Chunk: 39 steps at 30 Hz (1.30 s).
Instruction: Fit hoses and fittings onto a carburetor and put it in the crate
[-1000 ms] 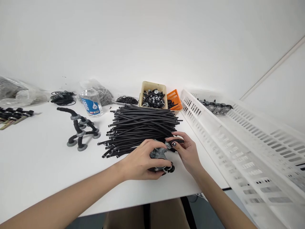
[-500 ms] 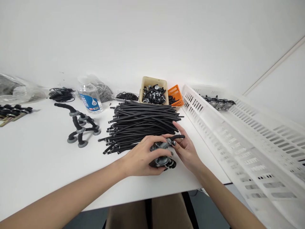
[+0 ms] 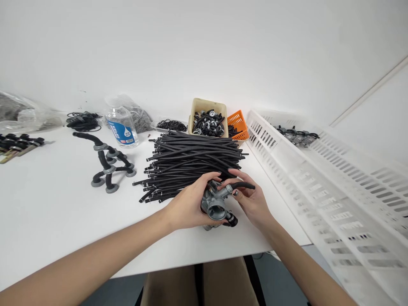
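Note:
A grey metal carburetor (image 3: 216, 209) is gripped by my left hand (image 3: 191, 204), fingers and thumb closed around its left side. Its round bore faces me, and a black fitting shows at its lower right. A short black rubber hose (image 3: 242, 185) sticks out from the carburetor's upper right. My right hand (image 3: 251, 197) pinches this hose where it meets the metal, thumb below and fingers behind. Just beyond both hands lies a pile of long black hoses (image 3: 191, 157), many with small clips at their left ends.
Short hoses joined by grey rings (image 3: 108, 168) stand at left, near a clear bottle (image 3: 121, 129). Behind the pile are a beige bin (image 3: 208, 104) of small parts and an orange basket (image 3: 239, 121). White perforated crates (image 3: 318, 178), one holding carburetors (image 3: 296, 137), line the right.
My left fingers have shifted up and back off the carburetor's front, uncovering its bore. The carburetor has turned a little, and the short hose points slightly further right.

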Motion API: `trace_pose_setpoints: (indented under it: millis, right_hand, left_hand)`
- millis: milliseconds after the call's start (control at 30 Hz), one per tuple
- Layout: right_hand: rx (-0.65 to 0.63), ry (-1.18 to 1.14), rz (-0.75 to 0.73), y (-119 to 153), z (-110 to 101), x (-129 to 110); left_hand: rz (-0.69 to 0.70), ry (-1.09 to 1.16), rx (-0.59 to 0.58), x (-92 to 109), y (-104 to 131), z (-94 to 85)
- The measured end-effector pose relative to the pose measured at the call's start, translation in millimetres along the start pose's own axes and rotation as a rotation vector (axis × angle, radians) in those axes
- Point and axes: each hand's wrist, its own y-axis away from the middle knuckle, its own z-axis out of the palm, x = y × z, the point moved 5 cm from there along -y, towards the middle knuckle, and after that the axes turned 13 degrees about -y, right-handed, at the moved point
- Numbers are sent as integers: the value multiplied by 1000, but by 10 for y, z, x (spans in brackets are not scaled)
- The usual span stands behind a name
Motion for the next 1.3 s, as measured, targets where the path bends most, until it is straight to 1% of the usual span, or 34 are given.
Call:
trace_pose_setpoints:
  millis: [233, 333, 467, 533, 667, 700, 767, 867, 1000, 1133, 1200, 1300]
  right_hand:
    - [96, 85, 25, -34, -1, 0]
    - [92, 119, -25, -49, 6, 2]
    - [62, 36, -39, -51, 6, 44]
    - [46, -9, -4, -26, -1, 56]
    - [-21, -78, 172, 62, -6, 79]
    - [-31, -83, 193, 77, -10, 80]
    - [-22, -75, 180, 80, -27, 77]
    - [28, -42, 123, 37, -45, 96]
    - [69, -16, 103, 2, -31, 113]
    - [35, -15, 162, 54, 0, 67]
    - [38, -51, 196, 87, 6, 33]
    - [39, -99, 208, 106, 24, -5]
  left_hand:
    - [27, -23, 36, 4, -5, 4]
    - [29, -39, 48, 5, 2, 11]
    - [29, -73, 70, 28, 14, 3]
    - [8, -82, 79, 35, 20, -3]
    - [-21, -83, 86, 33, 28, -2]
    - [-18, -83, 84, 32, 29, 1]
    - [-1, -78, 80, 34, 28, 8]
    - [21, -67, 81, 47, 23, 9]
    - [22, -65, 82, 64, 14, 4]
    - [16, -61, 82, 57, 13, 6]
    - [18, -60, 82, 44, 16, 11]
    - [31, -72, 78, 24, 23, 22]
